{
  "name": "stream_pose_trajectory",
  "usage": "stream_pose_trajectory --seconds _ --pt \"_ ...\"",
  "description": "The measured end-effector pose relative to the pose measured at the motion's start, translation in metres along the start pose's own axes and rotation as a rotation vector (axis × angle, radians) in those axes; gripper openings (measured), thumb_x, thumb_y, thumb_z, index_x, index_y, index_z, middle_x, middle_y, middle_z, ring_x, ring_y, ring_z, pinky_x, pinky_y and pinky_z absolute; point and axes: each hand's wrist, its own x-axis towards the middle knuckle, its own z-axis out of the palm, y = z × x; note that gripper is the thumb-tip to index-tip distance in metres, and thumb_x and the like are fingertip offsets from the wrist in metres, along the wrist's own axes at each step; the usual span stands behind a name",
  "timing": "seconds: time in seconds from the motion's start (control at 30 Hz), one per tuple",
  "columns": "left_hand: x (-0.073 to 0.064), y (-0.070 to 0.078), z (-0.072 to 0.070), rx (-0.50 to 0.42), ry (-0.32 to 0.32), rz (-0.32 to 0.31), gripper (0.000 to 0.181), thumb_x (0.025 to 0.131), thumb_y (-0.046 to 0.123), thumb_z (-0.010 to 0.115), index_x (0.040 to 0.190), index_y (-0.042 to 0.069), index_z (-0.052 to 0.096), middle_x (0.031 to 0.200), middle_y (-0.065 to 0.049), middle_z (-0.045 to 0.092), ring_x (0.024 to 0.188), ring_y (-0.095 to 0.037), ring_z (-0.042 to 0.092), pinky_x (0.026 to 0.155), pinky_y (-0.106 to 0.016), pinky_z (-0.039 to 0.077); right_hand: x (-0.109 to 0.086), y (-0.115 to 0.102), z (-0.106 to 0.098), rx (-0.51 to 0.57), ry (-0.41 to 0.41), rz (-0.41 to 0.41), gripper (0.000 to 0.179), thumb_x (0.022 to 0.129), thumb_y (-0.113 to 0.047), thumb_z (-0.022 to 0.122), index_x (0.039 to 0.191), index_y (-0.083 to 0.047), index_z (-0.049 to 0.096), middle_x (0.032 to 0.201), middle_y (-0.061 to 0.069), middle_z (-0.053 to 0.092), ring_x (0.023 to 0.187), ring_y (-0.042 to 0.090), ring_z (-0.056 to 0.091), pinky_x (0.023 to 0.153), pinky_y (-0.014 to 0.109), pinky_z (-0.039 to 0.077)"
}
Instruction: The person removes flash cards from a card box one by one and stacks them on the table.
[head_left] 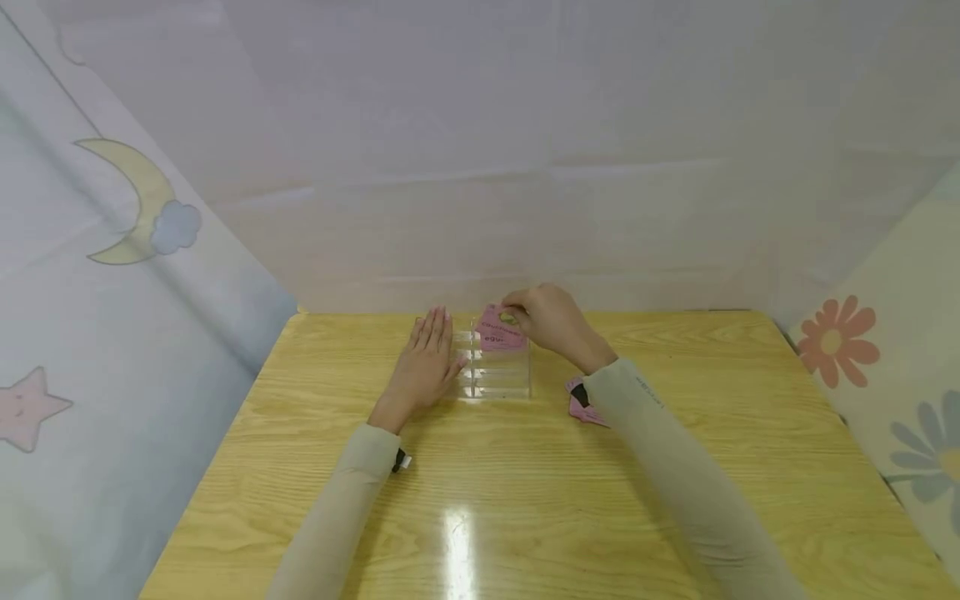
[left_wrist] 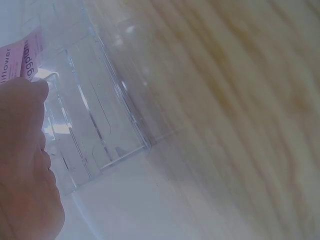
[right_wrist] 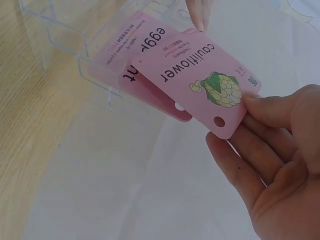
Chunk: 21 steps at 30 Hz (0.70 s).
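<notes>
My right hand [head_left: 555, 325] pinches a pink cauliflower flash card [right_wrist: 197, 80] by its end, thumb on the printed face and fingers behind. The card has a punched hole near its corner and is tilted over the back of a clear plastic tiered rack [head_left: 501, 382]. Behind it, a pink eggplant card [right_wrist: 112, 57] stands in the rack, partly covered by the cauliflower card. My left hand [head_left: 423, 367] rests along the rack's left part, fingers straight, thumb toward the rack's middle. In the left wrist view, several clear slots show beside that hand.
More pink cards [head_left: 585, 410] lie on the wooden table [head_left: 450, 500] right of the rack, partly hidden by the right sleeve. A pale sheet [head_left: 480, 208] rises along the table's back edge. Printed cloths hang at left and right.
</notes>
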Motion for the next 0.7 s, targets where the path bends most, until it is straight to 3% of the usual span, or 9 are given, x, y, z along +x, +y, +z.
stream_pose_trajectory --seconds 0.13,0.27,0.37,0.57,0.7 --pt "-0.004 -0.002 -0.003 0.002 -0.003 0.008 0.083 0.114 0.048 0.034 0.166 -0.005 -0.004 0.176 -0.023 -0.01 0.167 -0.038 -0.001 0.137 -0.05 0.0 -0.002 -0.004 -0.005 -0.001 0.0 0.015 0.021 0.104 -0.006 0.064 0.118 0.0 0.078 0.112 0.017 0.081 0.089 0.027 0.08 0.086 0.044 0.066" --pt "-0.006 -0.003 -0.004 0.007 0.009 0.012 0.083 0.114 0.047 0.036 0.166 -0.006 -0.001 0.177 -0.024 -0.005 0.167 -0.039 0.003 0.138 -0.051 0.003 -0.003 -0.005 -0.008 0.029 -0.009 0.036 0.024 0.105 -0.003 0.059 0.12 0.001 0.077 0.113 0.018 0.08 0.072 0.019 0.07 0.077 0.038 0.062" --pt "-0.006 -0.003 -0.005 0.009 0.017 0.013 0.083 0.113 0.046 0.039 0.166 -0.006 0.0 0.177 -0.025 -0.001 0.166 -0.04 0.006 0.138 -0.051 0.004 -0.004 -0.004 -0.009 0.052 -0.009 0.044 0.025 0.105 -0.002 0.058 0.121 0.001 0.077 0.115 0.019 0.08 0.071 0.017 0.067 0.074 0.036 0.059" --pt "-0.007 -0.003 -0.005 -0.009 0.005 0.009 0.084 0.113 0.046 0.039 0.166 -0.005 -0.003 0.176 -0.02 -0.012 0.167 -0.036 -0.004 0.138 -0.049 0.0 -0.007 0.002 -0.013 0.097 -0.011 0.056 0.026 0.106 -0.003 0.057 0.124 0.003 0.075 0.118 0.021 0.079 0.064 0.015 0.056 0.068 0.031 0.05" --pt "-0.007 -0.004 -0.004 0.0 0.02 0.015 0.085 0.113 0.045 0.041 0.166 -0.006 -0.001 0.176 -0.022 -0.008 0.167 -0.038 0.002 0.138 -0.051 0.003 -0.009 0.007 -0.015 0.136 -0.011 0.068 0.027 0.106 -0.003 0.056 0.124 0.002 0.076 0.115 0.02 0.079 0.061 0.012 0.051 0.063 0.029 0.045"
